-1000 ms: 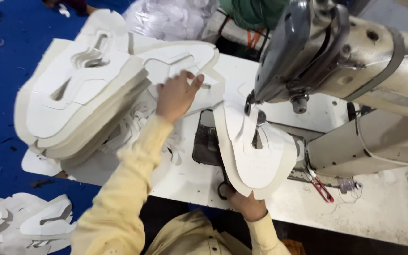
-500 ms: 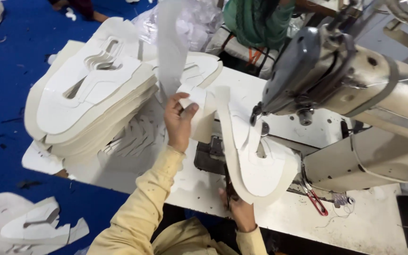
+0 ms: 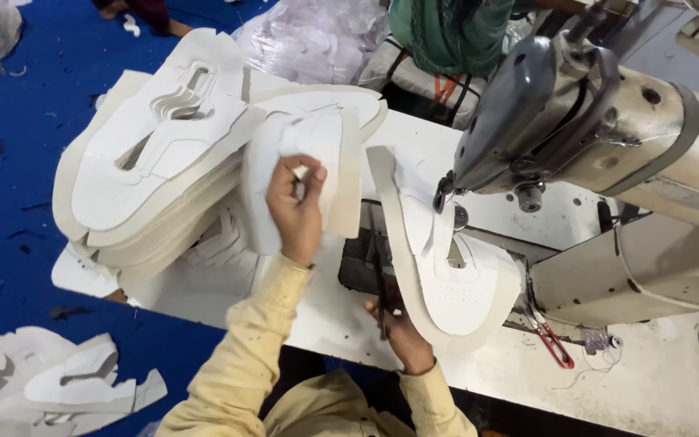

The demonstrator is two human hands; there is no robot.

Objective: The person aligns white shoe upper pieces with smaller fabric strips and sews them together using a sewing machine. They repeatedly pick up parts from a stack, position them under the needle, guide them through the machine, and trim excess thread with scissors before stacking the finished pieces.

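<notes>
My left hand (image 3: pixel 294 212) pinches a white cut shoe piece (image 3: pixel 327 166) and holds it just above the table, between the stack and the machine. At my left lies that tall stack of white shoe uppers (image 3: pixel 151 174). My right hand (image 3: pixel 402 333) grips the near edge of another white upper (image 3: pixel 456 279). This upper lies curved under the needle of the grey sewing machine (image 3: pixel 556 121).
Red-handled snips (image 3: pixel 552 341) and a small thread spool (image 3: pixel 596 340) lie on the white table (image 3: pixel 657 388) at the right. Loose white pieces (image 3: pixel 58 380) lie on the blue floor. A clear bag of pieces (image 3: pixel 309 36) and a person in green (image 3: pixel 446 28) are behind the table.
My left hand took a white piece off the stack, raised it upright, and has now brought it down towards the machine. My right hand stays on the upper under the needle.
</notes>
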